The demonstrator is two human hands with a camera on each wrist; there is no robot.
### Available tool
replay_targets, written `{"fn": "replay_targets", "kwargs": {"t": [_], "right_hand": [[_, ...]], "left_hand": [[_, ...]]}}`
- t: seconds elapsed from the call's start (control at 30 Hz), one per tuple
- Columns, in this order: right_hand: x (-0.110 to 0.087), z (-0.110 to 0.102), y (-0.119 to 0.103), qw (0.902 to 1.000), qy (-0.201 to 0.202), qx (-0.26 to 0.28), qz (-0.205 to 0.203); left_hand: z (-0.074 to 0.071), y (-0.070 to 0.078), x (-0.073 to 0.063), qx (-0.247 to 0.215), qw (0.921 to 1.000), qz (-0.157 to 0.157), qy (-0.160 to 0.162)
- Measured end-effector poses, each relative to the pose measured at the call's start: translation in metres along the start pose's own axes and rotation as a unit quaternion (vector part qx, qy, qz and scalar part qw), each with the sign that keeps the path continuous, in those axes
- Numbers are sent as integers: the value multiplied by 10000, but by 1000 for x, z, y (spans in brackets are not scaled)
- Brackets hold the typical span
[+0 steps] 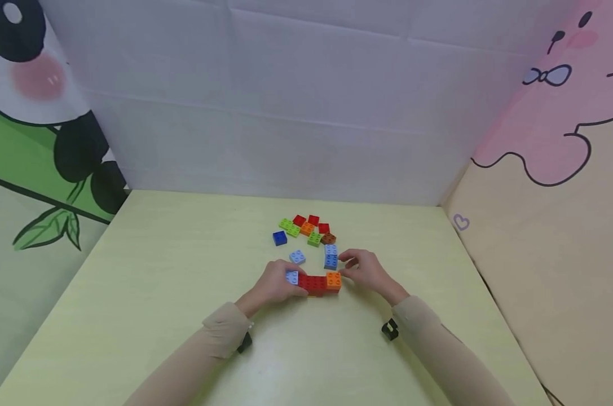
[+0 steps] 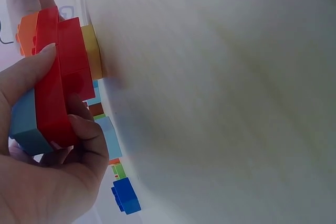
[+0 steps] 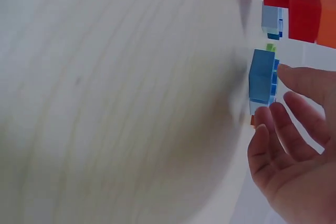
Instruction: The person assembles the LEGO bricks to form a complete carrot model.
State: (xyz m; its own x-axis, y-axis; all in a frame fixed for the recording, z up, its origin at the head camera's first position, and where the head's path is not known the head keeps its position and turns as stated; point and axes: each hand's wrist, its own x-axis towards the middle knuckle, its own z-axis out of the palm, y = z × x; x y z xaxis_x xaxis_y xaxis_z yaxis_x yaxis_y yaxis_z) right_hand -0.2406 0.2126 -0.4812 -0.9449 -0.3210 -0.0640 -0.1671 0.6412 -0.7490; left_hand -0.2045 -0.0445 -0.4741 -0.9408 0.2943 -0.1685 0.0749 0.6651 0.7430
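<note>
My left hand (image 1: 278,282) grips the left end of a built block of toy bricks. Red bricks (image 2: 76,51) form most of it, with a light blue brick (image 2: 25,119) on the left end, an orange brick (image 1: 334,279) on the right end and a yellow brick (image 2: 91,51) underneath. Just right of two blue bricks (image 1: 331,257) standing end to end, my right hand (image 1: 365,269) hovers with loosely bent fingers and holds nothing. In the right wrist view its thumb and fingers are close to the nearer blue brick (image 3: 262,76); whether they touch it I cannot tell.
A loose light blue brick (image 1: 297,257) and a dark blue brick (image 1: 279,238) lie beyond the left hand. Farther back is a cluster of green bricks (image 1: 289,226), red bricks (image 1: 313,220), an orange brick (image 1: 307,228) and a brown brick (image 1: 329,239). A wall (image 1: 286,141) bounds the table's back.
</note>
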Motion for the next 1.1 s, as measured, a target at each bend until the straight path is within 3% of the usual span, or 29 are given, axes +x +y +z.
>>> {"fn": "replay_targets", "kwargs": {"t": [0.27, 0.5, 0.93, 1.1], "right_hand": [[12, 9, -3, 9994, 200, 14, 283], [19, 18, -5, 9984, 124, -464, 289], [13, 16, -8, 9982, 0, -432, 425], [10, 7, -16, 9990, -69, -384, 231]], "left_hand": [[2, 5, -2, -100, 9999, -27, -72], [2, 3, -2, -50, 10000, 36, -71], [0, 5, -2, -90, 9999, 28, -143], [-2, 4, -1, -83, 9999, 8, -93]]}}
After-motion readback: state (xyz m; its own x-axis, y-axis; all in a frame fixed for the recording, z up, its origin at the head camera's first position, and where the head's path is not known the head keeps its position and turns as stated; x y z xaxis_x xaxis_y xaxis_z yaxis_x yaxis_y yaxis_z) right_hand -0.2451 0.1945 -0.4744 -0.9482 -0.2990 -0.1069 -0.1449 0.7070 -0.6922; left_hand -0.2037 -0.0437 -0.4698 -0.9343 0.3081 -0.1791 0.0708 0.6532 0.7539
